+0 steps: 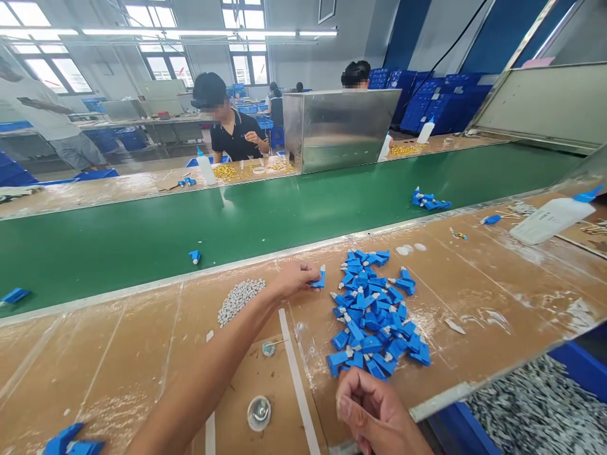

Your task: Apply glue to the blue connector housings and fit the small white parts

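My left hand (pixel 294 279) reaches across the bench, its fingers closed on a small blue plastic piece (pixel 320 278) with a whitish end. Right of it lies a heap of similar blue plastic pieces (pixel 372 322), many with pale grey tips. At the heap's near edge is my right hand (pixel 374 407), with fingers curled and pinched; whatever may be between them is hidden. A pile of small grey bits (pixel 241 299) sits behind my left forearm. Nearer to me are a small round dish (pixel 259 413) and a little cap with a stick (pixel 268 348).
A green conveyor belt (pixel 284 208) runs beyond the bench, carrying a few blue pieces. One white bottle (pixel 550 218) lies at the right. Below the bench edge stands a blue bin (pixel 467 430) of grey parts. A co-worker (pixel 234 129) sits across the belt.
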Motion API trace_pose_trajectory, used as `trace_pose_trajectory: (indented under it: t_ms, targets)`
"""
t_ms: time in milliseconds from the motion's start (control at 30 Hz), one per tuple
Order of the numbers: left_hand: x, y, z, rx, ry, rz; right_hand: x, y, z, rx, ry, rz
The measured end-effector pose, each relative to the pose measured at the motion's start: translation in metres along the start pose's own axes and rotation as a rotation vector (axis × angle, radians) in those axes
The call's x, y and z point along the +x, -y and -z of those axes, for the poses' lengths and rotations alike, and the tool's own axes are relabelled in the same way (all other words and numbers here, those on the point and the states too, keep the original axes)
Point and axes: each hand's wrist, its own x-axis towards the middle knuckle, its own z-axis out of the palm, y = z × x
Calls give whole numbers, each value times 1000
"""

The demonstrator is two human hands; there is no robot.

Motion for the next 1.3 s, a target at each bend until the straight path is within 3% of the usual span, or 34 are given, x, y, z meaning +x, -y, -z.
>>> trace_pose_trajectory:
  t_ms: [100,267,400,533,800,1067,1167,1300]
  targets:
    - [-53,2,8,-199,109,4,-4,3,-11,-11,-21,8]
    - [-138,15,23,-526,113,32,-4,0,-27,-118,21,-7]
    - [-184,37,40,-878,17,34,6,-19,-35,-403,-17,47]
    - [-216,64,52,-1079,-114,60,16,-37,-49,-586,-45,104]
    - [-234,99,53,-1173,-203,92,25,-45,-72,-748,-36,262]
    - [-241,100,42,-1104,-159,91,13,-41,-79,-938,44,401]
    - [-246,98,35,-1061,-135,78,12,-36,-79,-875,47,365]
    - [-250,98,25,-1057,-94,103,18,-25,-67,-596,-42,224]
